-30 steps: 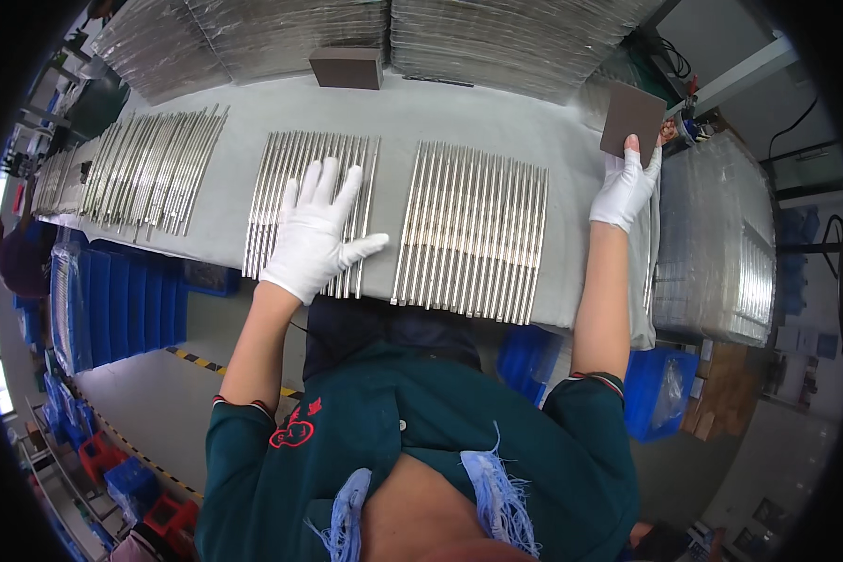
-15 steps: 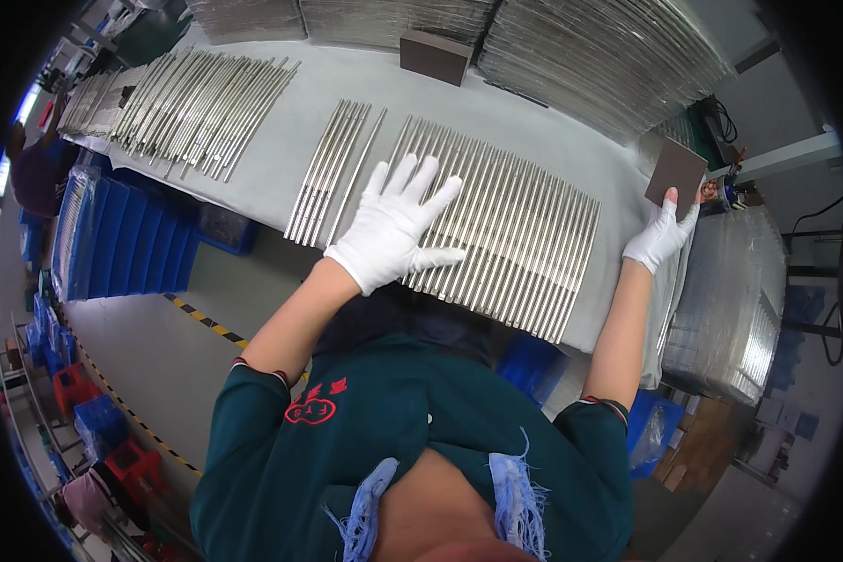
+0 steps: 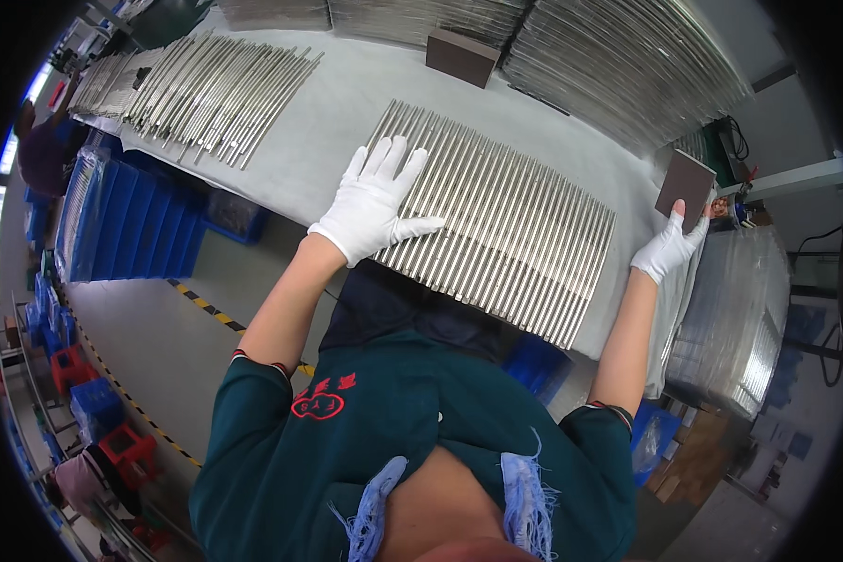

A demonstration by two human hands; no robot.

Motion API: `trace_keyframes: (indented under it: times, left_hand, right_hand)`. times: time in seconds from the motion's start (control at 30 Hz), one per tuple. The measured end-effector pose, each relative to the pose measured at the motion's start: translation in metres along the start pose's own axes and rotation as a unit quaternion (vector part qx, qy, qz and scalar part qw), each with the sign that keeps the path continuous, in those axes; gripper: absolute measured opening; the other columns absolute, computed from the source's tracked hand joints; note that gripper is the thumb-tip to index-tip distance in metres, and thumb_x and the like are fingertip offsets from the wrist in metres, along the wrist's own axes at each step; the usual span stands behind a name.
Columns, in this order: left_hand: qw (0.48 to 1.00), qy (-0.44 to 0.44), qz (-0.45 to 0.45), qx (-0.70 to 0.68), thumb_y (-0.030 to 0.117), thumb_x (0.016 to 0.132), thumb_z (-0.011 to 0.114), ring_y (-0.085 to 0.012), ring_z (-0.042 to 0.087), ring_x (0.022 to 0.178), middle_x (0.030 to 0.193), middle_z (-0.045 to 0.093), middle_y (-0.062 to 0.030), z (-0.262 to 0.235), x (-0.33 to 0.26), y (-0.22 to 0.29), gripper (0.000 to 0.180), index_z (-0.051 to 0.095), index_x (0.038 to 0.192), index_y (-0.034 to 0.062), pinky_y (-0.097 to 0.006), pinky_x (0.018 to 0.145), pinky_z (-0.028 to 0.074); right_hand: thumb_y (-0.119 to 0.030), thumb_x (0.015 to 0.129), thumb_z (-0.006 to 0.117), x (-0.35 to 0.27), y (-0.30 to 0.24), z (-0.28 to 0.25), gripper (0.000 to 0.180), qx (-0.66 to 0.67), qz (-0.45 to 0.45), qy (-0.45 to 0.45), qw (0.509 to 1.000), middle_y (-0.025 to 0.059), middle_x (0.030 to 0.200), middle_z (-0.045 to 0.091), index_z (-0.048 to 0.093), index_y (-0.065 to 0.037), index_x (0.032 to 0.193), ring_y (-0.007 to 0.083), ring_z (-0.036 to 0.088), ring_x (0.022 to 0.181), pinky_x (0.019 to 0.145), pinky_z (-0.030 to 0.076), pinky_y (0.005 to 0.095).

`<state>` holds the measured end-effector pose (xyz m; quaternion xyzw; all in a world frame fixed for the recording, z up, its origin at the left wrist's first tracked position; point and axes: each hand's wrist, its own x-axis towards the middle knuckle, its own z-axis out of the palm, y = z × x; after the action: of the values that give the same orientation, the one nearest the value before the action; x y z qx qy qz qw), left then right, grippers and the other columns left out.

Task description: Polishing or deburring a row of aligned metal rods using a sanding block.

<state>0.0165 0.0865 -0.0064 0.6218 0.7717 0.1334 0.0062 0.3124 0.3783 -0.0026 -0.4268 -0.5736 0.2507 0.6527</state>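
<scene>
A row of shiny metal rods (image 3: pixel 525 220) lies side by side on the pale cloth in front of me. Over the left end of this row, my left hand (image 3: pixel 373 201), in a white glove, rests flat with its fingers spread. My right hand (image 3: pixel 667 245), gloved too but with a bare thumb tip, grips a flat brown block (image 3: pixel 686 183) by its lower part, tilted up beyond the row's right end. The fingers behind the block are partly hidden.
More metal rods (image 3: pixel 220 94) lie in a looser pile at the far left. A second brown block (image 3: pixel 461 56) sits at the back, by tall stacks of wrapped rods (image 3: pixel 618 70). Blue crates (image 3: pixel 140 220) stand below the table's left edge. Another person (image 3: pixel 45 155) is at far left.
The separate rods left of my left hand have closed up with the main row. My left hand still lies flat at its left end; my right hand keeps the brown block.
</scene>
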Motion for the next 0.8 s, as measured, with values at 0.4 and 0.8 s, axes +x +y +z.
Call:
trace_keyframes:
  times: [0.4,0.8]
  left_hand:
    - [0.995,0.017,-0.094,0.022,0.065,0.081,0.061,-0.0356,0.058,0.107,0.125,0.058,-0.0179,-0.026,-0.006,-0.011,0.08,0.053,0.133,0.0045,-0.044,0.089,0.051]
    - [0.984,0.12,-0.128,0.022,0.055,0.079,0.068,-0.0344,0.061,0.105,0.124,0.06,-0.0204,-0.007,-0.001,0.002,0.068,0.06,0.126,0.0068,-0.042,0.083,0.055]
  right_hand:
    - [-0.019,0.09,0.072,0.004,-0.001,-0.002,0.055,-0.064,-0.072,0.019,0.995,0.0125,0.136,0.053,0.049,0.001,0.136,0.0201,0.052,0.12,0.104,0.041,0.032]
    - [-0.015,0.09,0.071,0.002,-0.02,-0.01,0.053,0.022,-0.041,0.032,0.998,0.011,0.135,0.054,0.049,-0.002,0.136,0.0183,0.055,0.116,0.102,0.043,0.0307]
